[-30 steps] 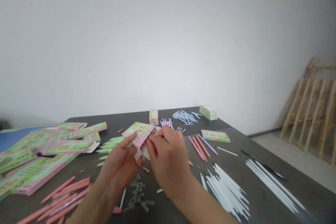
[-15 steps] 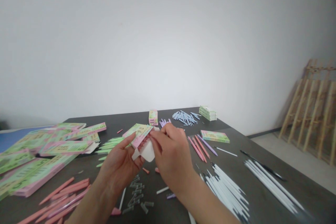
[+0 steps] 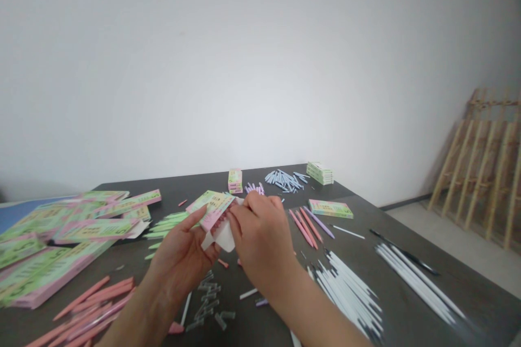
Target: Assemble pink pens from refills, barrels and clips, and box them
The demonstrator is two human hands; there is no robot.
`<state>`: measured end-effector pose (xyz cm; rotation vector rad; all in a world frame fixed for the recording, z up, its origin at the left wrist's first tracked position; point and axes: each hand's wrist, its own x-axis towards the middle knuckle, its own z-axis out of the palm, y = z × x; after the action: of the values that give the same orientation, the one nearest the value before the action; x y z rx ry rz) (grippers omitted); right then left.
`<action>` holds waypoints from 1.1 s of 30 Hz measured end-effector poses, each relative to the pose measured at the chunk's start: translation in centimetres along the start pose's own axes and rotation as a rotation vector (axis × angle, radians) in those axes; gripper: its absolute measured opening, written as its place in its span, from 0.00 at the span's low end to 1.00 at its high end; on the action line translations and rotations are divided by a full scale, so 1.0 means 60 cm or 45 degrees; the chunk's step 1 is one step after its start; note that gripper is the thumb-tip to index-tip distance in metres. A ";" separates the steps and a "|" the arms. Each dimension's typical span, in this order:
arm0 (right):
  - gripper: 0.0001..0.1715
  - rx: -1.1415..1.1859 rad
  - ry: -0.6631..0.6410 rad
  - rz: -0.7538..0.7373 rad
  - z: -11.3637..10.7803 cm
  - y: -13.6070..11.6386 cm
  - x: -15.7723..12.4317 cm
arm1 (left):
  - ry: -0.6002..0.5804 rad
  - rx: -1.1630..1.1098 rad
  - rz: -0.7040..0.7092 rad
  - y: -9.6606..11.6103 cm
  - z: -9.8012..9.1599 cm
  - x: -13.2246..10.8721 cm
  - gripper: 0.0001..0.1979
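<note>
A small pink, green and yellow cardboard box (image 3: 215,209) is held up above the table, its near end open with white flaps hanging out. My left hand (image 3: 183,249) grips it from the left, thumb on top and fingers underneath. At the open end, my right hand (image 3: 264,233) is closed, its thumb and fingers pressed against the edge of the box and a white flap. Reddish contents show just inside the opening. What lies under the right fingertips is hidden.
Similar boxes (image 3: 81,227) lie heaped at left beside green pens (image 3: 166,222) and coral pens (image 3: 97,309). Clear plastic pieces (image 3: 209,301) lie below the hands. White refills (image 3: 350,293) spread at right. Blue pieces (image 3: 283,179) and stacked boxes (image 3: 320,172) stand at the back.
The view has shifted slightly, so the table things sit a little further left. Both hands keep their hold on the box, with the right fingers slightly moved at its open end.
</note>
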<state>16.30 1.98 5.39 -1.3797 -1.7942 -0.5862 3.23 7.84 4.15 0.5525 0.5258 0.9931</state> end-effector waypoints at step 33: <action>0.14 0.147 -0.005 0.147 -0.012 -0.012 -0.005 | 0.153 -0.101 -0.007 0.015 0.021 -0.013 0.16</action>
<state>15.86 1.05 5.64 -1.3953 -1.7114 -0.4128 3.13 7.28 5.82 0.4220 0.5914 1.0419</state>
